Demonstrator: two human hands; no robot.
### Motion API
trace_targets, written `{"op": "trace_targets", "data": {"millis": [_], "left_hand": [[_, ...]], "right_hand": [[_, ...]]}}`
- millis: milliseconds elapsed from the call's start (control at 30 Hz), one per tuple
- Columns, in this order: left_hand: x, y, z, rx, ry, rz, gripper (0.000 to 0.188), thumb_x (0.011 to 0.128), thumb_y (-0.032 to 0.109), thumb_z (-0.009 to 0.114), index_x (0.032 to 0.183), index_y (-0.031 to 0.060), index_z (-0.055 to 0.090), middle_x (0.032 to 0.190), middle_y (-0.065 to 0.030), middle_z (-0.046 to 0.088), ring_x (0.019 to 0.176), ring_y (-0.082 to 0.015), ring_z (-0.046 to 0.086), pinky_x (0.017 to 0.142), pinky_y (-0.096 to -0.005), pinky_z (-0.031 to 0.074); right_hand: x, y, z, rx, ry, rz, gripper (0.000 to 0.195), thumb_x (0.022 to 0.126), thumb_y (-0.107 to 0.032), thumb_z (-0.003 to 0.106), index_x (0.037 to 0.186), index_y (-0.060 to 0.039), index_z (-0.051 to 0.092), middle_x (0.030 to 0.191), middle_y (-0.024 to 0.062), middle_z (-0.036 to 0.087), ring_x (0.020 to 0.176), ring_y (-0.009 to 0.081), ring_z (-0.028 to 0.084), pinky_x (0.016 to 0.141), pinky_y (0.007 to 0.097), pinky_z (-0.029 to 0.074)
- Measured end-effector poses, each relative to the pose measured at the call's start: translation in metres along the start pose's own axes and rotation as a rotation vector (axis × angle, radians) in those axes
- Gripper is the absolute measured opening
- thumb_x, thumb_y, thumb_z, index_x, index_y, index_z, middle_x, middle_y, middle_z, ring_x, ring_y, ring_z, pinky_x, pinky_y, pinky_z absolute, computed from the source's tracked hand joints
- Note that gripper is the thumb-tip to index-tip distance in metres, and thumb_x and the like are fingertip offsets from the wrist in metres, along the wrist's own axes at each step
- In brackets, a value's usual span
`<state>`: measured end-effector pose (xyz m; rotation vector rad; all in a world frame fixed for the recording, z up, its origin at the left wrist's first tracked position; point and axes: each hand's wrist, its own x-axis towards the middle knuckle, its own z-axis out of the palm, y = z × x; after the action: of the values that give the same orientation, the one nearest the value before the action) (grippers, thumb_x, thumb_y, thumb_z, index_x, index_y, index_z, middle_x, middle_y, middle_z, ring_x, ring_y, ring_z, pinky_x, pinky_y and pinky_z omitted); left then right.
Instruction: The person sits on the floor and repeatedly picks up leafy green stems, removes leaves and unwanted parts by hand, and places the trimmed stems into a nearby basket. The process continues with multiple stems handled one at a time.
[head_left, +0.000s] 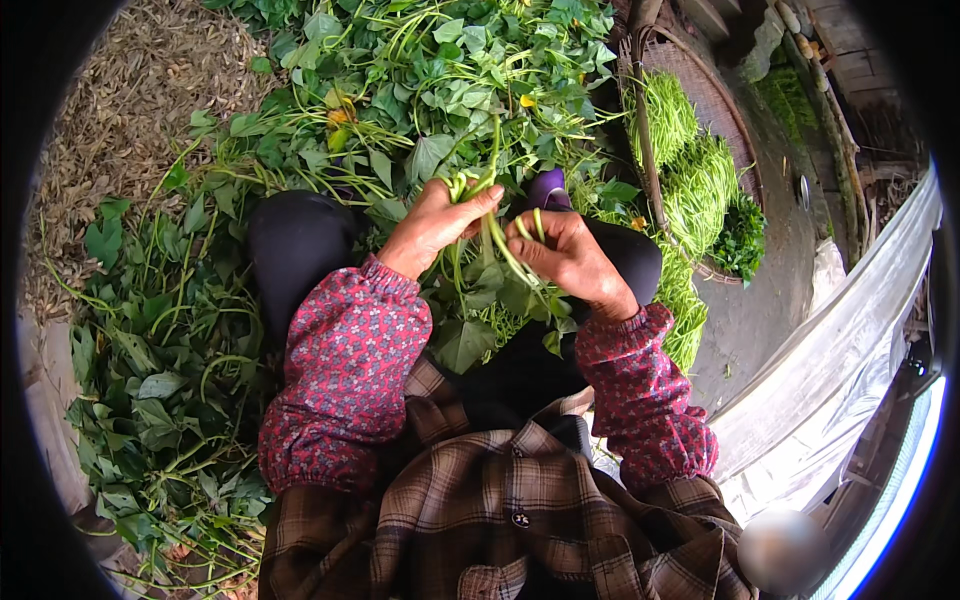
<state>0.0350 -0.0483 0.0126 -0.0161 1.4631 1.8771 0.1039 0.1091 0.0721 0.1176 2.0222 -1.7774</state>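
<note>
My left hand (436, 223) is closed around a small bunch of pale green leaf stalks (493, 159), which look like sweet potato stems. My right hand (568, 255), just beside it, pinches stalks too, with looped pieces showing between its fingers. Some stalks run down from the left hand towards the right hand. Below both hands, broad green leaves (465, 343) hang or lie between my knees. A large heap of leafy vines (420, 82) spreads in front of me, with a few yellowed leaves among the green.
More vines (150, 375) lie along my left side, near dry brown husks (157, 82). At the right, a woven tray (712, 79) holds bundles of stripped green stalks (697, 187) and dark green leaves (739, 238). A wooden pole (643, 127) crosses its near side. Whitish sheeting (832, 360) hangs at far right.
</note>
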Motion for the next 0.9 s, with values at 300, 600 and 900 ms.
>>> {"op": "trace_targets", "data": {"millis": [300, 600, 900], "left_hand": [[-0.008, 0.004, -0.001, -0.091, -0.328, -0.025, 0.016, 0.083, 0.018, 0.06, 0.074, 0.0065, 0.052, 0.057, 0.0049, 0.044, 0.045, -0.0028, 0.039, 0.04, -0.0183, 0.027], [0.001, -0.002, -0.009, -0.163, -0.018, -0.037, 0.015, 0.082, 0.018, 0.059, 0.08, 0.0042, 0.057, 0.055, 0.0041, 0.046, 0.043, -0.0038, 0.038, 0.039, -0.0198, 0.025], [0.005, -0.006, -0.003, -0.098, 0.112, 0.007, 0.017, 0.083, 0.021, 0.059, 0.081, 0.0035, 0.058, 0.056, 0.0047, 0.047, 0.043, -0.0041, 0.039, 0.039, -0.0201, 0.024]], "right_hand": [[0.024, 0.031, -0.012, -0.904, 0.507, -0.343, 0.006, 0.081, -0.003, 0.055, 0.081, 0.003, 0.053, 0.061, 0.0112, 0.055, 0.051, 0.0158, 0.05, 0.049, 0.0305, 0.04], [0.0, 0.0, -0.008, -0.091, 0.178, -0.156, 0.02, 0.086, -0.017, 0.058, 0.074, -0.0021, 0.053, 0.058, -0.0083, 0.041, 0.053, 0.0031, 0.033, 0.046, 0.0216, 0.029], [0.001, 0.014, 0.019, -0.673, 0.282, -0.449, 0.011, 0.074, -0.003, 0.064, 0.08, 0.0028, 0.055, 0.06, 0.0123, 0.051, 0.049, 0.0243, 0.046, 0.047, 0.0307, 0.036]]}}
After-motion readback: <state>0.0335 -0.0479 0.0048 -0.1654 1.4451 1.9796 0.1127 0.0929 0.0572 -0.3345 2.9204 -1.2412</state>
